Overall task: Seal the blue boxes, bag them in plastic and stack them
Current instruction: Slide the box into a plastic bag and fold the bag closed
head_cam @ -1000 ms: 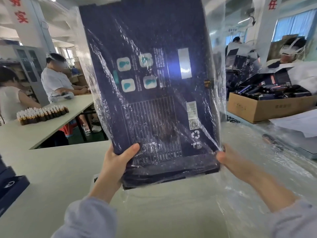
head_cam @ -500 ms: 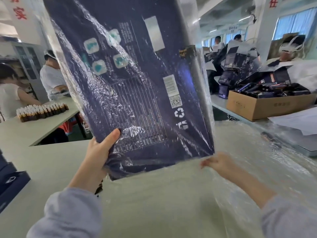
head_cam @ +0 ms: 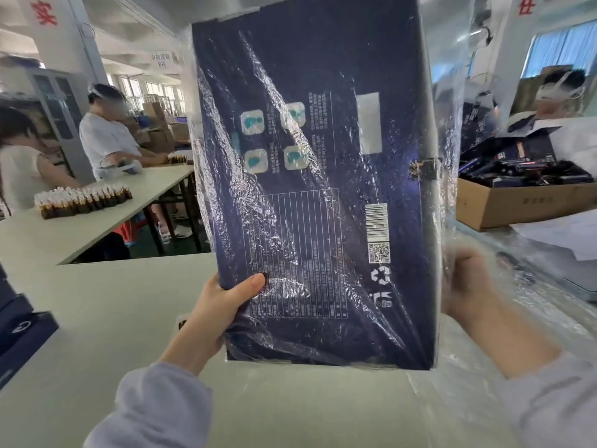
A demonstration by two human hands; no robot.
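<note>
Head view: the blue box is being held upright in the air above the desk, over its near middle, with its printed face towards the camera and a crinkled plastic bag lying over it. The left hand is gripping the box's lower left corner, the thumb pressing on the printed face and the fingers passing out of sight behind it. The right hand is showing blurred at the box's lower right edge, its fingers curling closed on the loose film of the bag. Dark blue boxes are lying at the desk's left edge. A cardboard carton of dark items is sitting towards the far right corner. Small brown bottles are standing in a cluster on a second desk beyond, with two people working there.
</note>
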